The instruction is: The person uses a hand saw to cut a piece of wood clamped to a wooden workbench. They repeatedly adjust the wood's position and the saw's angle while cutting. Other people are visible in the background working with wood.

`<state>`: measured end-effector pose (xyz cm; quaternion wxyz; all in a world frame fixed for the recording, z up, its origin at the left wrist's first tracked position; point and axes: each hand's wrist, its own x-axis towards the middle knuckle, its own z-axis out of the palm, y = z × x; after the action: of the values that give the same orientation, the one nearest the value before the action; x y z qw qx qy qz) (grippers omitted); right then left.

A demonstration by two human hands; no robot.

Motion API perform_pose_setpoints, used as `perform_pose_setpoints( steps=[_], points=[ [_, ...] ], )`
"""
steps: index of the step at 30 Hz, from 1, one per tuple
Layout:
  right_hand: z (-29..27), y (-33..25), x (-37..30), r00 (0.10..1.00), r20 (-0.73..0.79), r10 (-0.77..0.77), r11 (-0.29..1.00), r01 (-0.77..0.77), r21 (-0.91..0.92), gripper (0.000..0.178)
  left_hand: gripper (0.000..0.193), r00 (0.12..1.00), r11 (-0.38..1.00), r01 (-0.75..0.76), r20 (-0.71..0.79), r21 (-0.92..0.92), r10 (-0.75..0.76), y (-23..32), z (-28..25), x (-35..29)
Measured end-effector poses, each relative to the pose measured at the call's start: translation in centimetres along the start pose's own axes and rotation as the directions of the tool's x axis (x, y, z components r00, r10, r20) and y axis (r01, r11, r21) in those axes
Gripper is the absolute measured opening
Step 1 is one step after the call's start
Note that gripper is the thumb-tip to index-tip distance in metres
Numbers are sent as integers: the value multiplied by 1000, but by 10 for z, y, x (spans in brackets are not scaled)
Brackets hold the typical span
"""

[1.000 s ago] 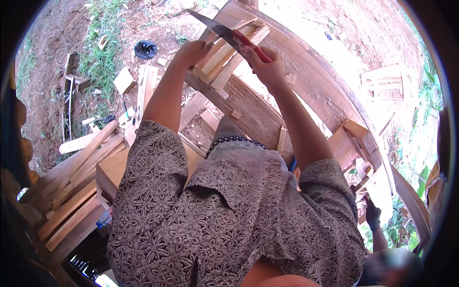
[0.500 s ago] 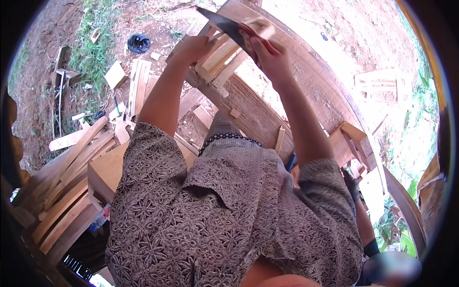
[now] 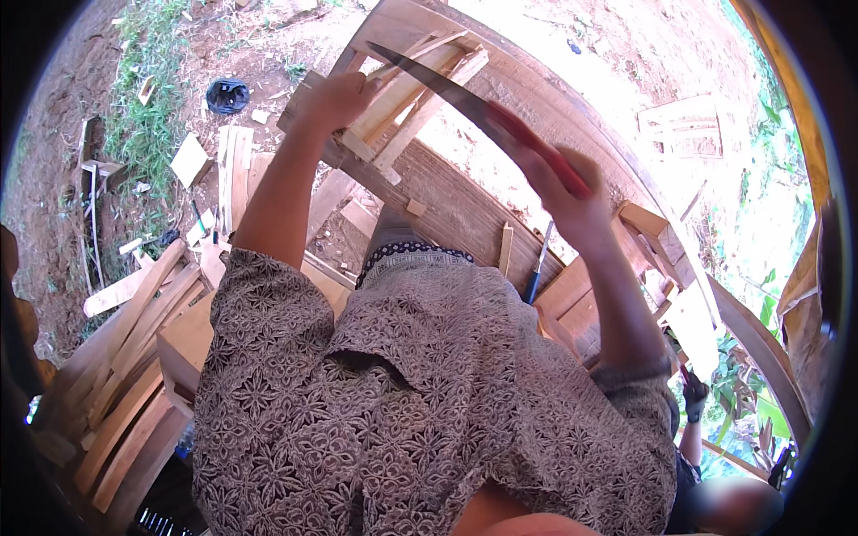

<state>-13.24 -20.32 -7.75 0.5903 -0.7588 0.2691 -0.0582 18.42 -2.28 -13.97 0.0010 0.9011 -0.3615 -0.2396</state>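
Observation:
My right hand [image 3: 576, 201] is closed round the red handle of a handsaw [image 3: 438, 85]. Its dark blade slants up and left, passing over a small wooden frame [image 3: 393, 112] of pale strips. That frame lies on a plank workbench [image 3: 456, 192] in front of me. At the frame's left side my left hand [image 3: 338, 103] grips it, with the fingertips partly hidden. Whether the saw's teeth touch the wood, I cannot tell. A small wood block [image 3: 416, 207] rests near the bench's close edge.
A blue-handled tool with a thin metal shaft [image 3: 534, 279] lies right of my waist. Boards [image 3: 134, 330] are piled at my left. On the ground sit a black bag-like container [image 3: 227, 96] and offcuts. A co-worker's gloved hand [image 3: 694, 397] shows at the lower right.
My right hand has drawn the saw back toward me and to the right, so more blade shows. My left hand stays at the frame. The co-worker's gloved hand has moved lower.

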Motion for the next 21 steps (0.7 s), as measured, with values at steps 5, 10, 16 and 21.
perform_pose_setpoints(
  steps=[5, 10, 16, 21],
  points=[
    [66, 9, 91, 998, -48, 39, 976, -28, 214, 38, 53, 992, 998, -53, -115, -28, 49, -30, 19, 30],
    [23, 14, 36, 990, 1, 139, 977, -137, 165, 34, 58, 997, 1000, 0, -83, 16, 1, -25, 16, 17],
    [-33, -17, -18, 993, 74, 97, 993, -102, 65, 36, 58, 999, 999, 37, -32, 9, -36, -8, 9, -2],
    [47, 6, 84, 997, -41, 67, 981, -58, 185, 37, 53, 990, 991, 130, 63, -42, -128, 13, 0, 7]
  ],
)
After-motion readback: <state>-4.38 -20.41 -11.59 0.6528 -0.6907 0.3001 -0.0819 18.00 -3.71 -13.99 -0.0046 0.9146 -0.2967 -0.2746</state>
